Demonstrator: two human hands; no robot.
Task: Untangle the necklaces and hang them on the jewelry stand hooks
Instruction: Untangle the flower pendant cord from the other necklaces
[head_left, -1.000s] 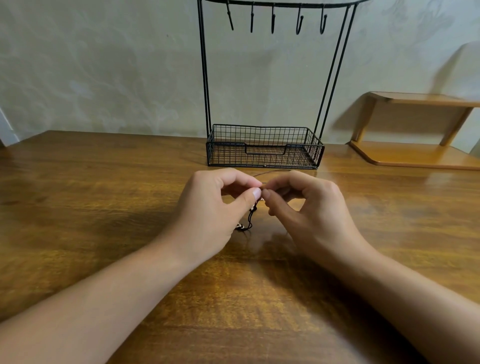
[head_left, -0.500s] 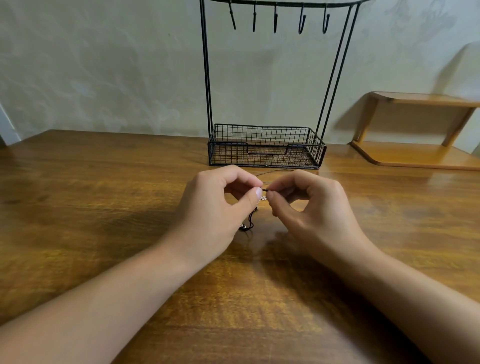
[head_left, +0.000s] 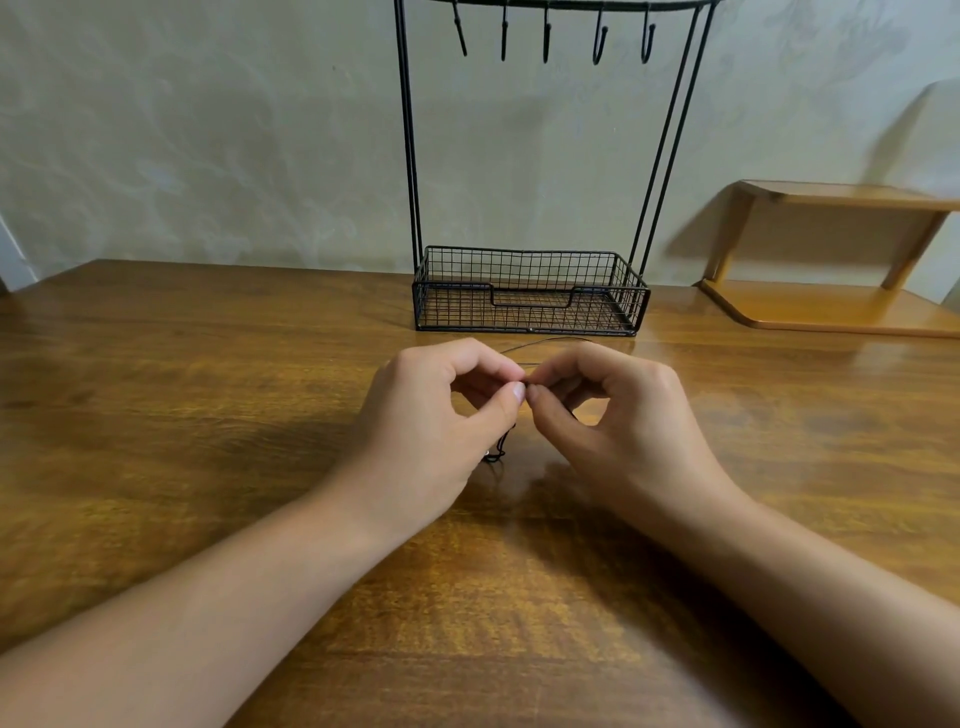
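Two bare forearms; left hand (head_left: 436, 415), right hand (head_left: 623, 421); short unpainted nails.

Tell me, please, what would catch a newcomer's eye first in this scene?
First, the two hands meeting mid-table: the left hand and right hand pinch a thin dark necklace cord between their fingertips, its loose end dangling to the wooden table. Just behind them stands the black wire jewelry stand, its hooks bare along the top bar. A small wooden shelf sits at the far right.
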